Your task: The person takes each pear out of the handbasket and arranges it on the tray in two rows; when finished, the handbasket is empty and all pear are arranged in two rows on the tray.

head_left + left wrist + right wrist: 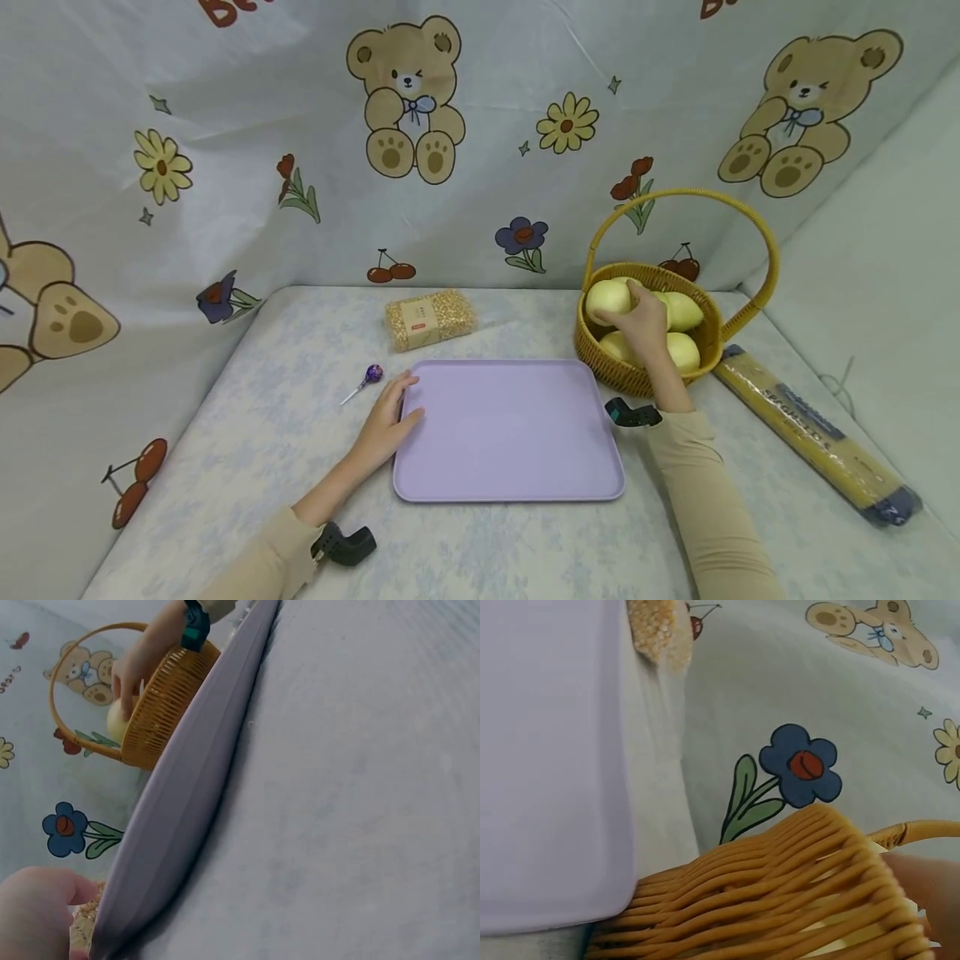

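Observation:
A shallow lilac tray lies on the table. My left hand rests at its left edge, thumb and fingertips over the rim; part of this hand shows low in the left wrist view. At the right stands a woven basket with a tall handle, holding several pale yellow fruits. My right hand reaches into it, thumb and fingers gripping a round pale yellow fruit near the basket's left side. In the right wrist view, the basket wall hides most of that hand.
Behind the tray lies a clear bag of yellow grains. A purple-wrapped lollipop is left of the tray. Right of the basket lies a long yellow package. A printed cloth with bears and flowers hangs behind the table.

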`<action>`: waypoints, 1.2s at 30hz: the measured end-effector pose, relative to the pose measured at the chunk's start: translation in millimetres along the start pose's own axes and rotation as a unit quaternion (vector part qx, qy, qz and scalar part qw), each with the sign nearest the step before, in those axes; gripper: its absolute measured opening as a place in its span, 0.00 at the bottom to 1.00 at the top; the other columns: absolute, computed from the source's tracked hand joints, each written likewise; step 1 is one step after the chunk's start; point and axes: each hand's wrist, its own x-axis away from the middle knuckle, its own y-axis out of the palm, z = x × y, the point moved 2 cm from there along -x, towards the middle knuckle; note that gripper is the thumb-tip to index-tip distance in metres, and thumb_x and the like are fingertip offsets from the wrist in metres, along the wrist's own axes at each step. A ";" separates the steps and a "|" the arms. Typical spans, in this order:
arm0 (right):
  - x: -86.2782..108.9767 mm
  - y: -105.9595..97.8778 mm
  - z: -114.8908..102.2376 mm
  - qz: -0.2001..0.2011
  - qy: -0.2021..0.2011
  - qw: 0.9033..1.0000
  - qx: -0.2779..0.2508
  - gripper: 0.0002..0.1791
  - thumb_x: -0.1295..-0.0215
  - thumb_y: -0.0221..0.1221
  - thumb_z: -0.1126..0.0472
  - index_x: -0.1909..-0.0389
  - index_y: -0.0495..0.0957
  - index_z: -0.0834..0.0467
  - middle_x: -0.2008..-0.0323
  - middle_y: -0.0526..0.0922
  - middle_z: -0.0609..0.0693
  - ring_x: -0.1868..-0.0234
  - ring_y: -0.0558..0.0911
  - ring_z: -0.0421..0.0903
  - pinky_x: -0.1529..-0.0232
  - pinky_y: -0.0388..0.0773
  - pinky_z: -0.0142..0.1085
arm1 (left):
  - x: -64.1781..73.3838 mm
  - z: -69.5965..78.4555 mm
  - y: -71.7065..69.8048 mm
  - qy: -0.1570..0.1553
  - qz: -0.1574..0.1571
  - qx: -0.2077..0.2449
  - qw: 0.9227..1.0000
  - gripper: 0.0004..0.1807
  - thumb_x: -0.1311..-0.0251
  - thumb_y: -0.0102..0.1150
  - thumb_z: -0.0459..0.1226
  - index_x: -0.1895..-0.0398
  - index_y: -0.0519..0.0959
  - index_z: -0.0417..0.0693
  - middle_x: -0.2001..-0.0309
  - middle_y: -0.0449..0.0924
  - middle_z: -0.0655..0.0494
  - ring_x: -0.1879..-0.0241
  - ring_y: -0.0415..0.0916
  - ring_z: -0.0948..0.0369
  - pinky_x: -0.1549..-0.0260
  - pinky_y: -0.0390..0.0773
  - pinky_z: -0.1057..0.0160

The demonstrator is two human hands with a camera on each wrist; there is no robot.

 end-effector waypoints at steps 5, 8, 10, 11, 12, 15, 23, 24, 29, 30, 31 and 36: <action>1.7 -7.1 -8.3 0.026 0.032 0.998 -0.038 0.43 0.51 0.71 0.58 0.35 0.65 0.68 0.36 0.69 0.66 0.36 0.70 0.61 0.38 0.70 0.53 | -0.5 -2.5 1.2 0.002 0.003 -0.007 1.000 0.27 0.42 0.58 0.32 0.38 0.67 0.39 0.30 0.58 0.39 0.29 0.54 0.41 0.29 0.52 0.43; 3.1 -8.8 -19.5 0.026 0.045 0.997 -0.053 0.43 0.50 0.71 0.56 0.34 0.65 0.65 0.35 0.69 0.63 0.34 0.69 0.59 0.38 0.70 0.51 | 0.1 -3.9 -0.1 0.001 0.003 -0.008 1.000 0.26 0.41 0.58 0.32 0.38 0.68 0.40 0.30 0.58 0.39 0.29 0.54 0.42 0.30 0.52 0.43; 4.4 -9.4 -28.5 0.022 0.051 0.997 -0.051 0.43 0.50 0.71 0.54 0.34 0.65 0.63 0.35 0.70 0.61 0.37 0.72 0.58 0.42 0.75 0.46 | 0.9 -3.7 -1.3 -0.002 0.000 -0.006 1.000 0.26 0.40 0.57 0.33 0.38 0.67 0.40 0.29 0.57 0.40 0.28 0.53 0.42 0.29 0.52 0.43; 5.1 -9.7 -33.1 0.020 0.051 0.997 -0.052 0.43 0.50 0.71 0.53 0.34 0.65 0.62 0.35 0.70 0.61 0.39 0.74 0.57 0.46 0.77 0.41 | 1.1 -3.5 -1.7 -0.004 -0.002 -0.004 1.000 0.26 0.40 0.57 0.33 0.38 0.67 0.40 0.29 0.57 0.40 0.28 0.52 0.42 0.29 0.51 0.43; 5.9 -10.1 -37.5 0.017 0.051 0.997 -0.053 0.43 0.50 0.70 0.52 0.34 0.65 0.61 0.35 0.70 0.60 0.41 0.75 0.57 0.50 0.78 0.35 | 1.2 -3.1 -2.2 -0.007 -0.004 -0.001 1.000 0.26 0.40 0.57 0.33 0.38 0.67 0.40 0.29 0.56 0.41 0.28 0.51 0.43 0.29 0.51 0.44; 9.0 -10.7 -51.1 0.009 0.040 0.997 -0.071 0.42 0.50 0.71 0.53 0.34 0.67 0.61 0.36 0.72 0.59 0.44 0.78 0.56 0.61 0.74 0.20 | 0.9 -2.1 -2.6 -0.010 -0.007 0.003 1.000 0.25 0.40 0.57 0.34 0.38 0.68 0.40 0.29 0.56 0.41 0.27 0.51 0.43 0.28 0.51 0.44; 22.9 -4.8 -82.2 -0.024 0.023 0.994 -0.104 0.42 0.50 0.71 0.57 0.34 0.66 0.62 0.36 0.72 0.60 0.41 0.76 0.56 0.48 0.80 0.39 | -1.5 -1.8 -0.6 -0.003 -0.005 0.002 1.000 0.25 0.40 0.57 0.32 0.39 0.68 0.40 0.29 0.57 0.40 0.28 0.52 0.41 0.30 0.52 0.42; 24.9 -2.4 -85.5 -0.029 0.021 0.994 -0.103 0.42 0.50 0.71 0.57 0.34 0.65 0.63 0.36 0.71 0.60 0.42 0.77 0.56 0.47 0.80 0.42 | -1.6 -1.8 -0.6 -0.004 -0.005 0.003 1.000 0.25 0.40 0.57 0.32 0.39 0.68 0.40 0.29 0.57 0.40 0.28 0.52 0.41 0.30 0.52 0.42; 37.6 14.5 -101.8 -0.054 -0.007 0.993 -0.101 0.42 0.54 0.73 0.59 0.36 0.67 0.64 0.37 0.73 0.61 0.44 0.78 0.56 0.47 0.77 0.47 | -1.7 -2.2 -1.5 -0.007 -0.003 0.009 1.000 0.24 0.40 0.57 0.32 0.39 0.69 0.40 0.29 0.57 0.40 0.28 0.52 0.41 0.29 0.52 0.43; 40.9 18.1 -105.4 -0.058 -0.013 0.993 -0.101 0.42 0.54 0.73 0.59 0.36 0.68 0.64 0.38 0.73 0.62 0.45 0.78 0.57 0.47 0.77 0.48 | -1.7 -2.1 -1.6 -0.008 -0.002 0.010 1.000 0.24 0.40 0.57 0.32 0.39 0.69 0.40 0.29 0.57 0.40 0.28 0.52 0.42 0.29 0.52 0.43; 44.2 21.9 -108.8 -0.064 -0.021 0.993 -0.100 0.42 0.55 0.73 0.60 0.37 0.69 0.65 0.38 0.74 0.62 0.44 0.77 0.57 0.47 0.78 0.49 | -1.7 -2.1 -1.7 -0.008 -0.002 0.010 1.000 0.24 0.40 0.57 0.32 0.39 0.69 0.40 0.29 0.57 0.40 0.28 0.52 0.42 0.29 0.52 0.43; 62.7 44.5 -122.4 -0.104 -0.051 0.988 -0.099 0.41 0.57 0.74 0.61 0.39 0.70 0.67 0.40 0.75 0.63 0.40 0.76 0.57 0.47 0.79 0.49 | -1.9 -1.7 -2.2 -0.009 -0.003 0.008 1.000 0.24 0.40 0.57 0.32 0.40 0.69 0.40 0.29 0.57 0.40 0.28 0.52 0.42 0.29 0.53 0.44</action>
